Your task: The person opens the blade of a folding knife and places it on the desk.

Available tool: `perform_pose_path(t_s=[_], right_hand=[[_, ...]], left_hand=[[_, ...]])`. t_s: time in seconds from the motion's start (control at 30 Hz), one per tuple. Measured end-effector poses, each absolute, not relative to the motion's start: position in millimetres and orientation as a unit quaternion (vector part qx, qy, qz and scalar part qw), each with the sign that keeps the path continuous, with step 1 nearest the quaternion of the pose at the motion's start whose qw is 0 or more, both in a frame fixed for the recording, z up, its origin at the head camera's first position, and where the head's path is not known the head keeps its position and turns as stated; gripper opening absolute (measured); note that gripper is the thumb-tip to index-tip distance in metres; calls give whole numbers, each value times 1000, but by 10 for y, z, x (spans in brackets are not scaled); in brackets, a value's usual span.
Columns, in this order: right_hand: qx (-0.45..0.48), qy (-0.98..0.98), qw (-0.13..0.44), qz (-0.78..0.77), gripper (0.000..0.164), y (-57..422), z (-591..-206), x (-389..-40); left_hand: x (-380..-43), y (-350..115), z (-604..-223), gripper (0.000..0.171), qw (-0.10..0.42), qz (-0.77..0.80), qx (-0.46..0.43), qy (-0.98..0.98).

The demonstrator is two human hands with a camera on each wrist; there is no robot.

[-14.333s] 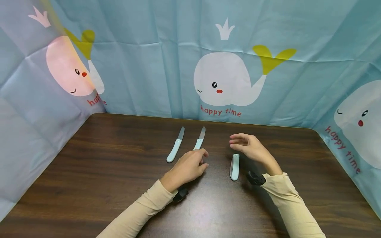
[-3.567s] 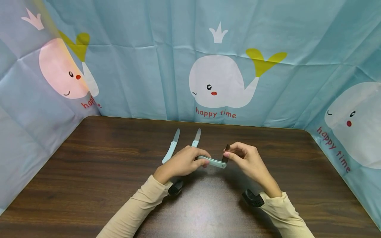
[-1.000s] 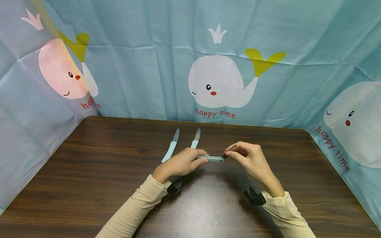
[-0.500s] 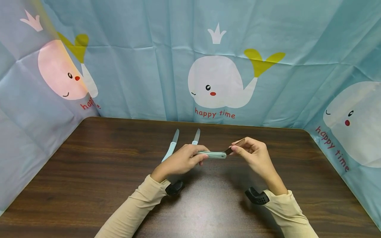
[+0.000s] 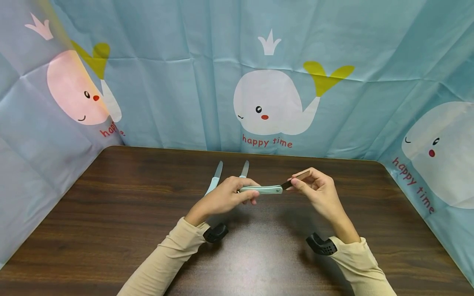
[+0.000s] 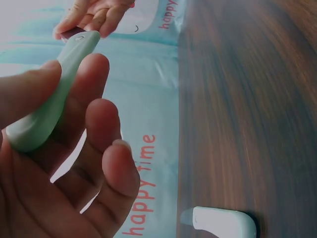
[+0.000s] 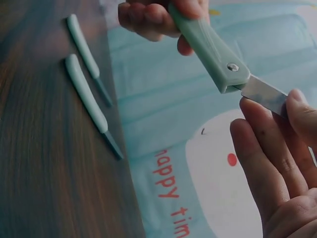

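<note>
Between both hands, raised over the table, is a folding knife with a pale green handle (image 5: 264, 189). My left hand (image 5: 225, 198) grips the handle between thumb and fingers. My right hand (image 5: 320, 192) pinches the blade (image 7: 265, 94) between thumb and fingers. The blade extends outward, almost in line with the handle, angled a little upward in the head view. In the right wrist view the rivet and the slot at the handle's end show plainly. Two similar unfolded knives lie behind my left hand: one at left (image 5: 219, 169), another (image 5: 245, 169) partly hidden by that hand.
The dark wooden table (image 5: 111, 213) reaches back to a light blue curtain (image 5: 166, 102) printed with whales, which also runs along both sides. Each wrist carries a black camera, the left camera (image 5: 216, 233) and the right camera (image 5: 321, 244).
The knife that lay folded on the table is now in both hands. Over the last second its blade has swung further out, the right hand moving up and right, the left rising slightly.
</note>
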State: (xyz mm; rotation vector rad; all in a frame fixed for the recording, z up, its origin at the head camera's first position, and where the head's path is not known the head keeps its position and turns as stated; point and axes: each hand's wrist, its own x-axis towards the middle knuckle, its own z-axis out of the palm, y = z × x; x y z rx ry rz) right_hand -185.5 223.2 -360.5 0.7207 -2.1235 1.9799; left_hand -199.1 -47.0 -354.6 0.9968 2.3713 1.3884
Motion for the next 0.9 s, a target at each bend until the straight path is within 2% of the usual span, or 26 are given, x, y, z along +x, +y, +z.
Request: perform_pose_path(t_s=[0.27,0.9], right_hand=[[236,-740,108,621,8,2242,-3564,-1824],[257,-730,114,623,12,2243,-3547,-1815]], left_hand=[[-1992,-467,-3554,17,127,494,340,790],[-1989,-481,-3559,18,140,504,349,778]])
